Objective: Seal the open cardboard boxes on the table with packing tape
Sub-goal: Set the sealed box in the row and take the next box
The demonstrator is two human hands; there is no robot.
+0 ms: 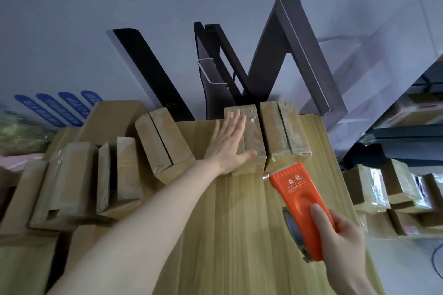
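The right grip [340, 244] is wrapped round the back end of an orange tape dispenser [299, 199], thumb laid along its top, fingers hidden underneath. The tape roll [293, 227] shows below the orange body. The dispenser's toothed front points away from the person and sits just beside the near lower edge of the right box [280, 134]. I cannot tell whether it touches the cardboard.

The left grip [230, 146] holds nothing. It lies flat with straight, spread fingers on top of the middle box [253, 136], thumb at the near top edge. Middle and right boxes stand side by side at the far end of the worktop [239, 223], each with a seam running away from the person. Glossy film shows on both, so some tape seems to be on already.

A third box [160, 141] lies tilted just to the left, its flaps parted along a dark gap. More boxes with open flaps [72, 175] crowd the left side.

The step looks like starting a strip. To do it well, the flat hand should press both flaps level so the seam closes. The tape should start low on the near face, run centred along the seam, go down the far face, then be torn on the teeth and rubbed flat.
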